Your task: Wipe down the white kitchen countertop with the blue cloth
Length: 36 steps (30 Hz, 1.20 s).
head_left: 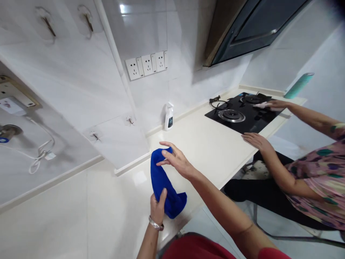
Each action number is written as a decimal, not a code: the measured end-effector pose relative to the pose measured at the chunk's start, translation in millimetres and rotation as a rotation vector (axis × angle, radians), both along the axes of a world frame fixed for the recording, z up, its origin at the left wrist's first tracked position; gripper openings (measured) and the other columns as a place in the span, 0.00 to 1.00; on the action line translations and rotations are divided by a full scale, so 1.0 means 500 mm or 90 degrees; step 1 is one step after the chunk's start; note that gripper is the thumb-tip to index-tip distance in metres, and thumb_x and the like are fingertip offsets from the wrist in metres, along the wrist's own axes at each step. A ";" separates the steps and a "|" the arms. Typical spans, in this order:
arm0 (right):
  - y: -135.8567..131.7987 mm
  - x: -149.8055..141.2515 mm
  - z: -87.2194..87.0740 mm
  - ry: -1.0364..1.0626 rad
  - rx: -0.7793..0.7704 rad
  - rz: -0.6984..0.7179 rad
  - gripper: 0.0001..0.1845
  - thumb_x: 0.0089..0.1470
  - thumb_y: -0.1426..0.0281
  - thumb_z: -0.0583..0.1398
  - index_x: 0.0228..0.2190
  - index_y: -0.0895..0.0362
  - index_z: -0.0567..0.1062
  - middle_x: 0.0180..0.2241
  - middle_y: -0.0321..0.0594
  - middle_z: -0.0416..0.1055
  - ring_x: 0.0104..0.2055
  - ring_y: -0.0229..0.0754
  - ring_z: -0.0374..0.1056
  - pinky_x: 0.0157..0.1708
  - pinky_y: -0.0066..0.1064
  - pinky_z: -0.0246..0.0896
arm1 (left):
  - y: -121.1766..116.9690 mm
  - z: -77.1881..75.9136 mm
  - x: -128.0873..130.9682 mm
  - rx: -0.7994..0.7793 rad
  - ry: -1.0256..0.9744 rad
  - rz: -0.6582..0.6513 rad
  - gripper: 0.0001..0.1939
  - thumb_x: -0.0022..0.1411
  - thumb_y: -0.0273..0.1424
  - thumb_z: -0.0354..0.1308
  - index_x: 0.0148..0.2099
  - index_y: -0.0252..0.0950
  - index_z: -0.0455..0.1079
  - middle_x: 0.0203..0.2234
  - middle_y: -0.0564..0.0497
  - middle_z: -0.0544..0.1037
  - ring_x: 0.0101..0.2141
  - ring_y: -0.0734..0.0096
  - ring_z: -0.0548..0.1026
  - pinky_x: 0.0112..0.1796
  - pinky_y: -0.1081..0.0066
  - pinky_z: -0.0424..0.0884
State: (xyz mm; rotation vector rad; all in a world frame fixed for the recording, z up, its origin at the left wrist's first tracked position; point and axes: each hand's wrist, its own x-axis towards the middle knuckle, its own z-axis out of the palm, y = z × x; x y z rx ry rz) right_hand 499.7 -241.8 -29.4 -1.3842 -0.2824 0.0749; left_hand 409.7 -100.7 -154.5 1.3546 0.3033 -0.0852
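Observation:
A blue cloth hangs stretched between my two hands above the white counter. My left hand, with a bracelet on its wrist, pinches the cloth's lower part with the thumb on top. My right hand holds the cloth's upper end, its other fingers spread.
A white spray bottle stands at the wall. A black gas hob sits at the counter's far end, where another person in a patterned top wipes it with one hand and rests the other hand on the counter edge. Sockets are on the wall.

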 end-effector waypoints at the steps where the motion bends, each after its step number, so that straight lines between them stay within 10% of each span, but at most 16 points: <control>1: -0.005 0.008 -0.029 -0.017 -0.052 -0.025 0.40 0.52 0.47 0.63 0.59 0.54 0.64 0.39 0.40 0.73 0.41 0.44 0.74 0.41 0.40 0.73 | 0.000 -0.003 0.002 -0.068 0.031 0.072 0.23 0.54 0.48 0.66 0.42 0.32 0.80 0.34 0.45 0.85 0.37 0.61 0.81 0.45 0.65 0.77; 4: -0.026 -0.005 -0.130 -0.039 -0.209 -0.086 0.36 0.50 0.46 0.64 0.53 0.54 0.71 0.51 0.48 0.71 0.53 0.50 0.67 0.49 0.43 0.68 | 0.005 -0.006 0.007 -0.295 0.144 0.201 0.24 0.57 0.46 0.63 0.49 0.34 0.77 0.42 0.45 0.84 0.41 0.64 0.81 0.48 0.67 0.77; 8: -0.044 -0.075 -0.248 0.126 -0.218 0.205 0.28 0.59 0.45 0.55 0.37 0.56 0.77 0.36 0.40 0.74 0.40 0.43 0.69 0.42 0.36 0.66 | 0.015 -0.008 0.002 -0.423 0.207 0.227 0.21 0.61 0.43 0.60 0.50 0.35 0.77 0.44 0.44 0.84 0.44 0.63 0.81 0.50 0.64 0.77; 15: -0.032 -0.111 -0.319 0.197 -0.068 0.335 0.27 0.55 0.44 0.61 0.27 0.57 0.71 0.25 0.31 0.63 0.27 0.34 0.57 0.28 0.27 0.52 | 0.012 -0.021 -0.004 -0.392 0.248 0.141 0.27 0.60 0.47 0.61 0.53 0.32 0.75 0.48 0.40 0.82 0.52 0.56 0.78 0.56 0.58 0.74; 21: -0.065 -0.054 -0.300 0.121 -0.150 0.252 0.29 0.59 0.45 0.55 0.22 0.54 0.61 0.22 0.30 0.55 0.25 0.34 0.51 0.25 0.28 0.48 | 0.054 -0.012 -0.020 -0.178 0.239 0.144 0.25 0.57 0.47 0.64 0.51 0.36 0.76 0.46 0.42 0.83 0.51 0.58 0.78 0.55 0.60 0.74; 30: -0.070 0.014 -0.234 0.005 -0.313 -0.072 0.21 0.59 0.50 0.53 0.25 0.52 0.64 0.22 0.32 0.61 0.25 0.39 0.58 0.27 0.31 0.53 | 0.172 0.027 -0.017 -0.040 0.222 0.163 0.26 0.37 0.46 0.76 0.33 0.36 0.73 0.23 0.55 0.79 0.23 0.77 0.74 0.26 0.76 0.68; 36: -0.044 0.077 -0.093 -0.137 -0.423 -0.238 0.15 0.58 0.55 0.53 0.32 0.53 0.68 0.21 0.32 0.63 0.23 0.39 0.60 0.28 0.32 0.54 | 0.187 0.146 0.094 0.031 -0.029 0.232 0.28 0.38 0.48 0.75 0.34 0.35 0.71 0.20 0.60 0.73 0.21 0.83 0.67 0.24 0.80 0.63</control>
